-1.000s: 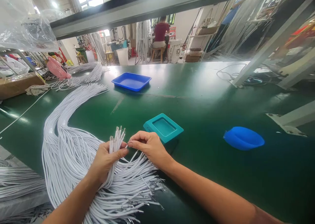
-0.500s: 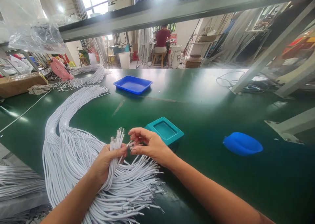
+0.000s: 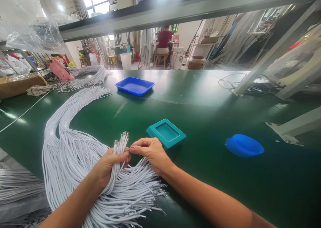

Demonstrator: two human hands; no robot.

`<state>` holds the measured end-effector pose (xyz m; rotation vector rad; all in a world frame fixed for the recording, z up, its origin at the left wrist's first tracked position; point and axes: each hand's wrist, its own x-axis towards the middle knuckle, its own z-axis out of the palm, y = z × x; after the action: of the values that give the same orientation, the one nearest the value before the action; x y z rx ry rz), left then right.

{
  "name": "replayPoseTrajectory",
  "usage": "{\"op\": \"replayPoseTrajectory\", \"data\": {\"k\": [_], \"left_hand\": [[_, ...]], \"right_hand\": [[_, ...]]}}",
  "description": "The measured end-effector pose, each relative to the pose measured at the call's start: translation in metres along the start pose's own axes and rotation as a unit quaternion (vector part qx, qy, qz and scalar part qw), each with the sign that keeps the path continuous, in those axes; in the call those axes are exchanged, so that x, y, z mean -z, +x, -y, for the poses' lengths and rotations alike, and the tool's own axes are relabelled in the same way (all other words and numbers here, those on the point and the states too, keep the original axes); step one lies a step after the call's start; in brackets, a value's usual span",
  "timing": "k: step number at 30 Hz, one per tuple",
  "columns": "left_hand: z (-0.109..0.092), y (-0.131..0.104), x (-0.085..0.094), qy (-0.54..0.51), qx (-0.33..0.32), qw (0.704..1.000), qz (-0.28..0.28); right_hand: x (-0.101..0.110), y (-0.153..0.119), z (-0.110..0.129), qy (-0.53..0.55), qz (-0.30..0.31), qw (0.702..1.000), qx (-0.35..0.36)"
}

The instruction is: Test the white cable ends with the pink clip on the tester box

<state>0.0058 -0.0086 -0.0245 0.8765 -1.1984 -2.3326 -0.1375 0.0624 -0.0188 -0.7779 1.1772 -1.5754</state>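
My left hand [image 3: 110, 162] is closed around a small bunch of white cables [image 3: 119, 151], their metal-tipped ends pointing up. Thumb and forefinger of my right hand [image 3: 151, 152] are pinched together at the left fingertips; what sits between them is too small and covered to make out. Beneath both hands a large bundle of white cables [image 3: 77, 154] curves across the green table [image 3: 200, 121], its stripped ends fanned out toward the right. Just beyond my right hand lies a teal tray-like holder [image 3: 167, 132] with a recessed rectangular top.
A blue tray [image 3: 134, 86] stands farther back. To the right are a crumpled blue object [image 3: 244, 145] and metal frame legs [image 3: 298, 126]. A pink fan-like object [image 3: 60, 70] and a cardboard box [image 3: 21, 85] stand at the left. A person [image 3: 164, 42] sits in the background.
My right hand's fingers have closed from a looser, spread pose into a pinch against the left fingertips. The left hand still holds its cables. The view has shifted slightly.
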Motion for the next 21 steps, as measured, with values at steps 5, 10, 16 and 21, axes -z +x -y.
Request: {"op": "replayPoseTrajectory", "data": {"k": [5, 10, 16, 21], "left_hand": [[0.002, 0.000, 0.000, -0.013, -0.006, 1.000, -0.020], [0.002, -0.004, -0.006, 0.071, -0.078, 0.992, -0.064], [0.004, -0.002, -0.007, 0.117, -0.094, 0.986, -0.066], [0.002, 0.003, -0.005, 0.071, -0.063, 0.993, -0.072]], "right_hand": [[-0.002, -0.001, 0.000, 0.018, 0.034, 0.999, 0.006], [-0.002, -0.006, 0.000, -0.164, -0.010, 0.984, 0.072], [0.008, -0.008, -0.001, -0.536, 0.013, 0.759, 0.369], [0.029, 0.006, 0.014, -0.648, 0.076, 0.666, 0.361]]}}
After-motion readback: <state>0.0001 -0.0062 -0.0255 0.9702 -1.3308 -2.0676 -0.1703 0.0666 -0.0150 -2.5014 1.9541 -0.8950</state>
